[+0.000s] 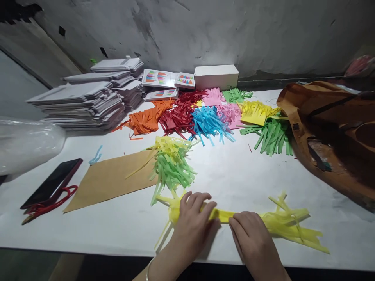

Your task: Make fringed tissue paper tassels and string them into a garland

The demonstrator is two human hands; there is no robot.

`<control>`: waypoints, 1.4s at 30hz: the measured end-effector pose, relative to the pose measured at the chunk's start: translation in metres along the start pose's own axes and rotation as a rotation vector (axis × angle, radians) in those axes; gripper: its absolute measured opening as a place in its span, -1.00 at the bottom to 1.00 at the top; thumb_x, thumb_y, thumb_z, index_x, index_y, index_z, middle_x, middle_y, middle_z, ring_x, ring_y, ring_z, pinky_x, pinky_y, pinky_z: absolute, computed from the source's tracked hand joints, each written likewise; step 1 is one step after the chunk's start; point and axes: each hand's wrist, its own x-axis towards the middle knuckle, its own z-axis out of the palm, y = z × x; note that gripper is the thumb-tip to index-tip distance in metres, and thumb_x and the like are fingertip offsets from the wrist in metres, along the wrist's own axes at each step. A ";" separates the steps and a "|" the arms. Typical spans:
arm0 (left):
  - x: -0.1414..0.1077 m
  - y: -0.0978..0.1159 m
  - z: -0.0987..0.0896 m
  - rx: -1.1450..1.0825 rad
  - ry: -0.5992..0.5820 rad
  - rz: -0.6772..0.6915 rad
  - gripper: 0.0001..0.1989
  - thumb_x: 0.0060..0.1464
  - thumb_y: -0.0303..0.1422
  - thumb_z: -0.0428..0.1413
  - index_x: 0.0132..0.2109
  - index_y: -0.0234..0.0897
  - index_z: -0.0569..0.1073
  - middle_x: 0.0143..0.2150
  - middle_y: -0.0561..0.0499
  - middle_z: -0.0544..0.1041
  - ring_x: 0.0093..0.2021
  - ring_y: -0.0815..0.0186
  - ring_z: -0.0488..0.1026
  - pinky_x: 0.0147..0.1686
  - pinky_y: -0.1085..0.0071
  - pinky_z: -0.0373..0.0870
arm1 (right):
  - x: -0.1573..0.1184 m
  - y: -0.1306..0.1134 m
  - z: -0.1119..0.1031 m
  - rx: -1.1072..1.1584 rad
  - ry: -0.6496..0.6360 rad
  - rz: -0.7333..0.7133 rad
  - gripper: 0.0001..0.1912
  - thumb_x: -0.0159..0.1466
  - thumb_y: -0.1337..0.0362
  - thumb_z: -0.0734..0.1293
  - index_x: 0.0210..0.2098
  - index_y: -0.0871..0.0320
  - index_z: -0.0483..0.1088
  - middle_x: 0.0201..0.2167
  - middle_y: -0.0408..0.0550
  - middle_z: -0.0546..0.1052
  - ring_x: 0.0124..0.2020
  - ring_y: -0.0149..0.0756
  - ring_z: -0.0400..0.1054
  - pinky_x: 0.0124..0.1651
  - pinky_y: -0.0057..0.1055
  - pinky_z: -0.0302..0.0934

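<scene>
Yellow fringed paper (225,216) apparently was being rolled, pinched by right hand (254,237); left hand (193,224) was arched over it, hold unclear; even tension seemingly was needed.

1. A person's left hand (193,224) arches over yellow fringed paper (225,216) on a white-covered table (117,230) as the right hand (254,236) grips its narrow middle.
2. A yellow-and-green fringe bundle (174,164) overlaps a brown sheet (117,177); a dark phone (54,181) lies left.
3. Behind, orange (144,121), red and blue fringes (209,121) sit near a white box (216,78).
</scene>
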 end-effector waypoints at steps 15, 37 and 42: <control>-0.021 -0.001 -0.008 -0.225 -0.015 -0.044 -0.82 0.24 -0.50 0.00 -0.30 -0.22 0.45 -0.29 0.01 0.49 -0.23 0.23 0.36 -0.03 0.11 0.21 | -0.010 0.023 -0.009 -0.058 -0.055 0.142 -0.73 0.46 0.37 0.11 -0.28 0.12 0.38 -0.29 -0.07 0.47 -0.20 -0.24 0.32 0.07 -0.12 -0.01; -0.002 -0.011 0.001 -0.008 -0.073 0.254 -0.86 0.17 -0.55 0.07 -0.35 -0.25 0.38 -0.35 0.06 0.48 -0.26 0.26 0.32 0.01 0.13 0.10 | 0.009 -0.002 0.013 0.013 -0.045 -0.045 -0.72 0.43 0.43 0.13 -0.31 0.14 0.41 -0.43 -0.11 0.43 -0.31 -0.29 0.24 0.02 -0.19 0.00; -0.005 -0.012 0.007 -0.108 -0.066 0.210 -0.86 0.21 -0.54 0.02 -0.28 -0.25 0.40 -0.26 0.03 0.51 -0.23 0.25 0.32 -0.04 0.17 0.10 | 0.011 -0.001 0.018 0.000 -0.070 -0.050 -0.70 0.40 0.46 0.13 -0.43 0.14 0.32 -0.48 -0.13 0.36 -0.38 -0.30 0.15 -0.03 -0.22 -0.01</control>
